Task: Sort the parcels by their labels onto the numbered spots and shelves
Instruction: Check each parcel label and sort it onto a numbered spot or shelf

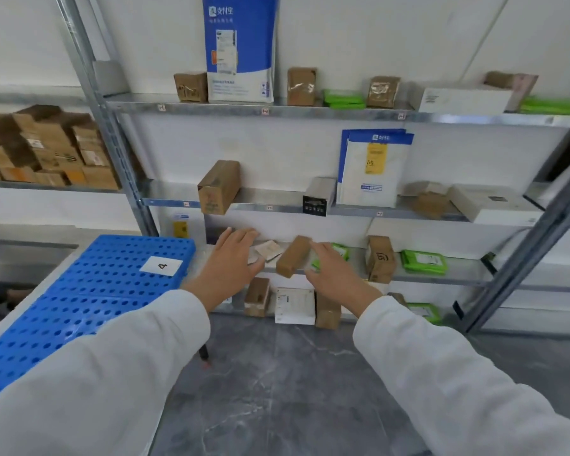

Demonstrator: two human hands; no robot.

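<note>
We read "4" on the white card (161, 265) on the blue perforated pallet (89, 291); "支付宝" on the blue-white mailer (240, 47), top shelf, and on the second mailer (372, 169) one shelf down; SF logo on the brown box (379, 258); shelf-edge tags (265, 111) too blurred

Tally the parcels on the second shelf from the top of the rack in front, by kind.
Brown cardboard boxes: 2 (the right one is blurred)
Blue-and-white mailer bags: 2, one behind the other
White box: 1
Black-fronted box: 1
Total: 6
</note>
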